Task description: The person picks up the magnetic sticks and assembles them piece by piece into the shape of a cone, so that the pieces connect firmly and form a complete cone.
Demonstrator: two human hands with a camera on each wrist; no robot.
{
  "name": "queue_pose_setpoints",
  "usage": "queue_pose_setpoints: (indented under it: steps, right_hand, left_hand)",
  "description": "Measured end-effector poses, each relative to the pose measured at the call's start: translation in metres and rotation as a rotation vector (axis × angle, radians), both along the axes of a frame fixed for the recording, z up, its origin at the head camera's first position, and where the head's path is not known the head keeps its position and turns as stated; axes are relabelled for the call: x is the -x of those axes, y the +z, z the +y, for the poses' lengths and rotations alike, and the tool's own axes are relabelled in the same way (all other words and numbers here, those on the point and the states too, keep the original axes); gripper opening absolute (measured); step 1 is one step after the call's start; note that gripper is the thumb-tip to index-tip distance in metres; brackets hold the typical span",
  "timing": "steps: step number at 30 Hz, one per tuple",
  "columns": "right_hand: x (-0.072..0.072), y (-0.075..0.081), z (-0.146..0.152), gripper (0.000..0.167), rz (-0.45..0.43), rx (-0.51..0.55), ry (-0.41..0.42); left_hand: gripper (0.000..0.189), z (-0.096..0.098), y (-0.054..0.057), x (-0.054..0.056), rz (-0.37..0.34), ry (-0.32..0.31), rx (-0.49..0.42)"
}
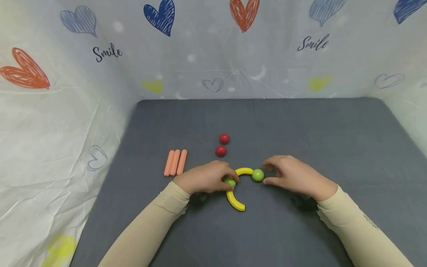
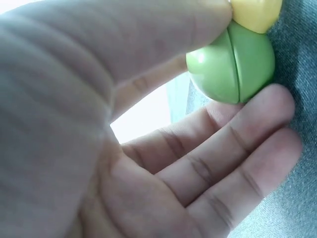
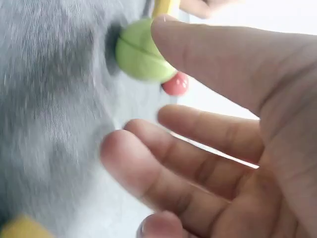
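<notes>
My left hand (image 1: 210, 176) pinches a green ball (image 1: 230, 181) between thumb and fingers. This ball sits between two yellow curved pieces, an upper one (image 1: 244, 171) and a lower one (image 1: 236, 202) with a free end. In the left wrist view, the green ball (image 2: 237, 64) shows a seam and meets a yellow piece (image 2: 257, 15). At the upper piece's right end is a second green ball (image 1: 258, 175). My right hand (image 1: 293, 174) is just right of that ball, thumb and fingers spread apart; whether the thumb touches it I cannot tell.
Two red balls (image 1: 224, 138) lie behind the yellow pieces on the grey tabletop (image 1: 300, 126). Three orange-pink sticks (image 1: 175, 162) lie side by side to the left. A white cloth (image 1: 207, 52) with printed hearts hangs behind. Something yellow (image 3: 25, 229) shows at the right wrist view's corner.
</notes>
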State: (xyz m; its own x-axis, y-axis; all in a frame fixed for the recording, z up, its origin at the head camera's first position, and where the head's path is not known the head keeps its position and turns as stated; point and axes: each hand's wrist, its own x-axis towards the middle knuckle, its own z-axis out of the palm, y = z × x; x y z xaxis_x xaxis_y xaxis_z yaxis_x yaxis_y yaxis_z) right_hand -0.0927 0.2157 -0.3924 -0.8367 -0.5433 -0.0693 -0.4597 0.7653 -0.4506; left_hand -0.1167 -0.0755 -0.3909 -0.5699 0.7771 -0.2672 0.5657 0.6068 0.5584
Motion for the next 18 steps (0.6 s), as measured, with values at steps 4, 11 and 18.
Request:
queue_pose_setpoints:
  steps: [4, 11, 18]
  right_hand:
    - [-0.003, 0.004, 0.014, 0.039, 0.007, -0.025, -0.023]
    - [-0.017, 0.004, 0.049, 0.038, 0.022, -0.033, -0.069]
    - [-0.022, -0.004, 0.069, 0.036, -0.007, -0.053, -0.056]
  left_hand:
    - [0.026, 0.0, -0.001, 0.001, 0.014, -0.012, 0.0]
    - [0.024, 0.003, -0.001, 0.001, 0.002, -0.011, -0.01]
    - [0.024, 0.001, -0.001, 0.001, 0.003, 0.014, -0.011]
